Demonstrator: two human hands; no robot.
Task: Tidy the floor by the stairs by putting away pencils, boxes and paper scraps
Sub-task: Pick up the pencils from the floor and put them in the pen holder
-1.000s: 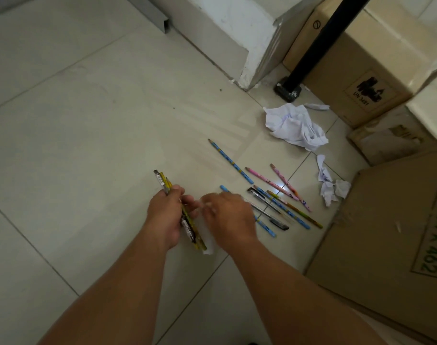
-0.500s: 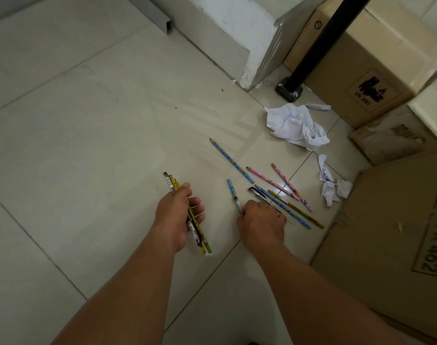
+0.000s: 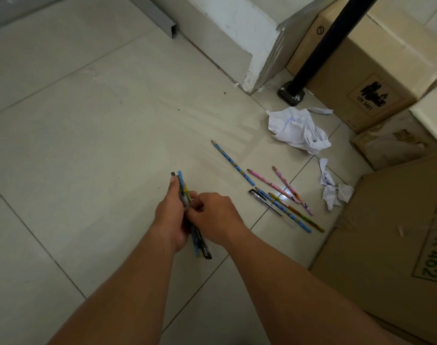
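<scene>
Floor (image 3: pixel 88 145) left of and beyond fingers (image 3: pixel 193 195): open tile, free passage. Just right of fingers: loose pencils (image 3: pixel 274 186) fanned flat, low obstacle. Farther right: paper scraps (image 3: pixel 329 195), then big box (image 3: pixel 386 245) walling that side. Beyond-right corner crowded: crumpled paper (image 3: pixel 299 130), black post (image 3: pixel 323 48), stacked boxes (image 3: pixel 361 70), stair wall (image 3: pixel 224 33).

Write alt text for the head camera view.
The left hand grips a bundle of pencils above a tiled floor while the right hand pinches it. Loose pencils, crumpled paper and cardboard boxes lie to their right.
</scene>
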